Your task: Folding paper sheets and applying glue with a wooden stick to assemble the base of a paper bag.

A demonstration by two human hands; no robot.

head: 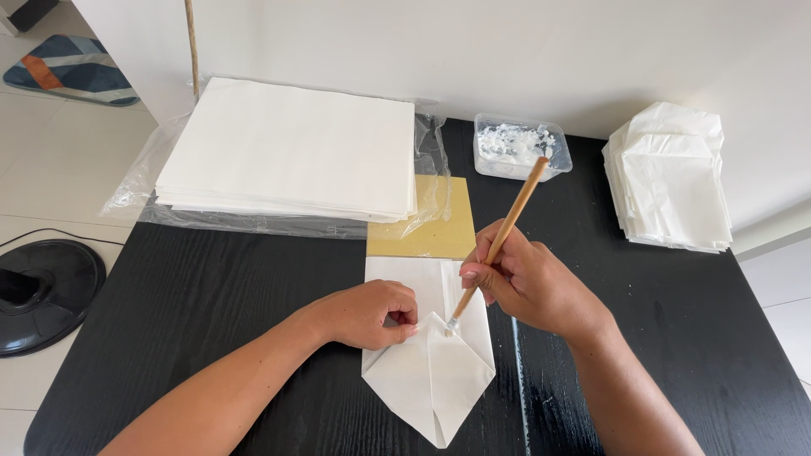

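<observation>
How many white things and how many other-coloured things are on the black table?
White: 4 – big stack of flat white paper sheets, pile of folded white paper bags, folded white paper piece under the left hand, clear plastic tub of white paste
Tan or wooden: 2 – tan cardboard square, wooden-handled brush in the right hand
Total: 6

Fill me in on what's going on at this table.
A person is brushing white paste onto a folded white paper piece on a black table. The left hand presses the paper down; the right hand holds a wooden brush, tip on the fold. A paste tub, a stack of paper sheets and a pile of folded pieces sit behind.
</observation>
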